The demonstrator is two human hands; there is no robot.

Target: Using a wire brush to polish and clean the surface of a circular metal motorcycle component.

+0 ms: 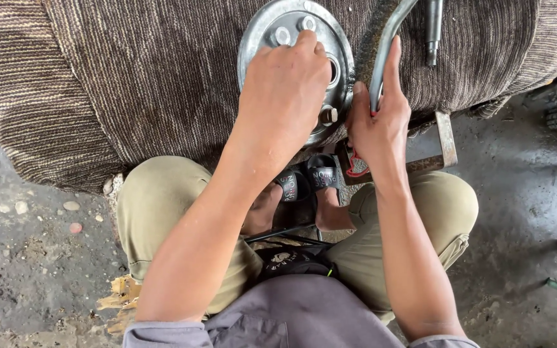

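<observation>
The person squats on the concrete floor (27, 270). Beyond the knees, the left hand (285, 87) lies flat on the round metal hub plate (262, 29), fingers loosely spread, gripping nothing; three bolts show seated. The right hand (376, 125) is closed round the curved grey bar (388, 38), whose long axis rises away, bending rightward. The plate lies face-up on brown ribbed cloth (149, 77).

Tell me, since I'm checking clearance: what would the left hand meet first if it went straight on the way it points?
Probably the bolt heads on the round metal plate; the left hand fingers already reach them.
</observation>
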